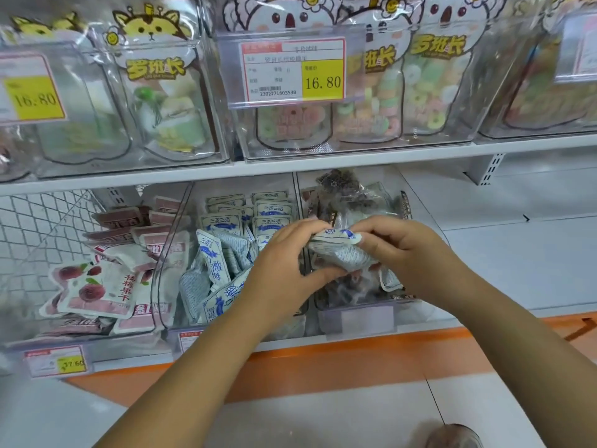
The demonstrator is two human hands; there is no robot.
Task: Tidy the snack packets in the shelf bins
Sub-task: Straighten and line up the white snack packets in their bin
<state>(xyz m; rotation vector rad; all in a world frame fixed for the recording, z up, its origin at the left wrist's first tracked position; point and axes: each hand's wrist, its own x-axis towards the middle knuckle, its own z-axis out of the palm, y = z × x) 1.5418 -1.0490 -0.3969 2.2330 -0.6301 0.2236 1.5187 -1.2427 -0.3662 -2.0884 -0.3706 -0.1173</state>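
Left hand (284,263) and right hand (400,253), each grip holding blue-white packets (339,252), are hovering over the right bin (358,315). Bare shelf (517,253) is lying open rightward.

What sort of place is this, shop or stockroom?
Most likely a retail snack shop. Clear shelf bins hold loose snack packets, a yellow price tag reading 16.80 with a barcode hangs above, and the left hand and right hand hold blue-and-white packets over them.

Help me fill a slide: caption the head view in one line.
A person's left hand and right hand grip a bundle of blue-and-white snack packets over dark wrapped snacks.
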